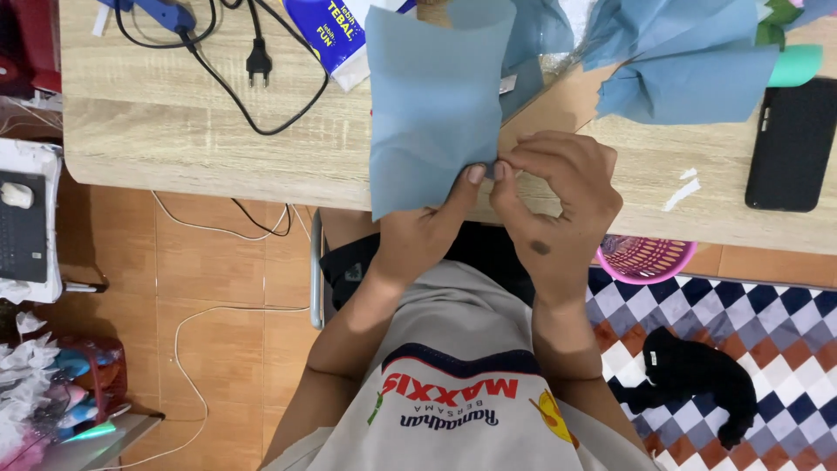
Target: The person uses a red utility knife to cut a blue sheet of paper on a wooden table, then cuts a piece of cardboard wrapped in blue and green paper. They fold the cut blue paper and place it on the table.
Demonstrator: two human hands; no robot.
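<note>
Head cam, looking down over the person's chest & both forearms. I see the left hand (420,228) raised from below w/ its thumb pressed on the lower right corner of a blue sheet (432,105); the other fingers are hidden behind the sheet, so it's a pinch grip on that corner. The right hand (551,196) sits just beside it, fingertips curled in & nipping the same corner, knuckles toward me. The two thumbs nearly touch.

The blue sheet stands roughly upright in front of the wooden table (174,122), its bottom edge about level w/ the table's near edge and its top edge curling slightly. It's a flat, thin piece; paper or fabric, I can't tell which.

On the table, top right: a bunch of crumpled blue sheets (689,74), a light green roll (795,65) next to them, and a black phone (792,144) lying flat near the right edge. A few white scraps (684,192) lie between the right hand and the phone. Top left: a blue glue gun (166,13) w/ a black cable and plug (259,61) looped over the tabletop, and a white-and-blue packet (336,35) just left of the sheet's top.

Below the table: a pink basket (645,257) under the edge, a checkered mat (767,323), and a black cloth (697,375) lying on it.
</note>
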